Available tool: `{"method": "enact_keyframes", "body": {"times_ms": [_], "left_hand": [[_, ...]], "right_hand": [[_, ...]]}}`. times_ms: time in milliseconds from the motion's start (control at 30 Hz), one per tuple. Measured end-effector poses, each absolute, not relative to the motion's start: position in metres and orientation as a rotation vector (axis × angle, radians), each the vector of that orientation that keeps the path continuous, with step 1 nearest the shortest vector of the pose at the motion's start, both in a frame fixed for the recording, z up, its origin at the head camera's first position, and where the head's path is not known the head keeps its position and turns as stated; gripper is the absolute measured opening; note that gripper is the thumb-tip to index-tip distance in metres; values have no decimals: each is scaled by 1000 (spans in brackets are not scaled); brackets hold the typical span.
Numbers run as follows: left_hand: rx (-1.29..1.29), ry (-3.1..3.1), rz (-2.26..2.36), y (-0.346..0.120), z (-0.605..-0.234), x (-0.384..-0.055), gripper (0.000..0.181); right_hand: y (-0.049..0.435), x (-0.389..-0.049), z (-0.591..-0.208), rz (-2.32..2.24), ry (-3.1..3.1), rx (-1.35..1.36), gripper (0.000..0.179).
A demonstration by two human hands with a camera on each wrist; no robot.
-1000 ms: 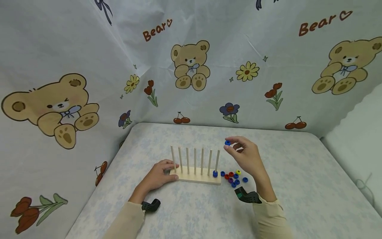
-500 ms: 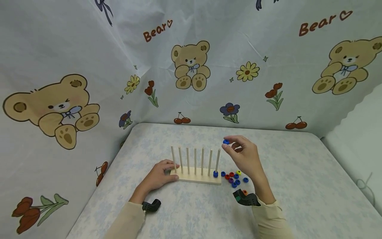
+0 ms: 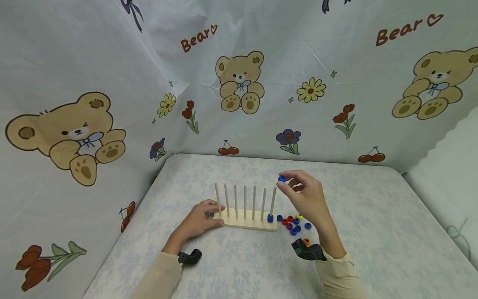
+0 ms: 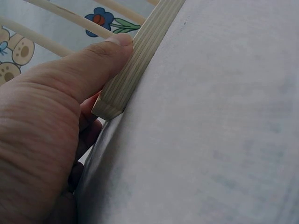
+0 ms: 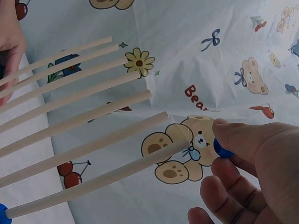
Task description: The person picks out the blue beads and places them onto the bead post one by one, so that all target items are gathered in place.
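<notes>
A pale wooden base with several upright pegs, a peg board (image 3: pixel 244 223), stands on the table. My left hand (image 3: pixel 200 219) grips its left end, thumb (image 4: pixel 105 58) along the front edge and the other fingers behind. Blue beads (image 3: pixel 270 218) sit at the foot of the rightmost peg. My right hand (image 3: pixel 307 193) pinches a blue bead (image 3: pixel 281 178) between thumb and fingertips, just right of that peg's top. In the right wrist view this held bead (image 5: pixel 222 148) is partly hidden by the thumb, apart from the peg tip (image 5: pixel 184 145).
Right of the board lie loose beads: several blue ones (image 3: pixel 308 226), red ones (image 3: pixel 285 221), a purple one (image 3: pixel 289 226) and a yellow one (image 3: pixel 299 216). An orange bead (image 3: pixel 306 241) lies by the right wrist camera (image 3: pixel 308 250). A bear-printed cloth (image 3: pixel 239 124) hangs behind the table.
My right hand has shifted slightly left with the blue bead, closer to the rightmost peg's top. The orange bead has come into view beside the right wrist camera. My left hand stays on the board.
</notes>
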State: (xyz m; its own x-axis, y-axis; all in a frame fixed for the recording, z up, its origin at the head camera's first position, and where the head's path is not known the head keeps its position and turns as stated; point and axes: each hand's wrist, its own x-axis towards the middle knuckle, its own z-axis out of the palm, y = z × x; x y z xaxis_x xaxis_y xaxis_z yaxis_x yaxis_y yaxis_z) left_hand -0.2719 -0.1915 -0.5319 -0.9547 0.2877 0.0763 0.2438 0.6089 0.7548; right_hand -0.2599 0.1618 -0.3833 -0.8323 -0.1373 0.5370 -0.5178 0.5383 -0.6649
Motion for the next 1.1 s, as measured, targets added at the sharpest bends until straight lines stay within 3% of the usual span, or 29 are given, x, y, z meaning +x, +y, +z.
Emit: {"method": "enact_keyframes", "body": {"times_ms": [1100], "left_hand": [[430,2769,1290,-189,-526,-269,42]], "right_hand": [[154,-256,-384,1176,-2457,596,26]]}}
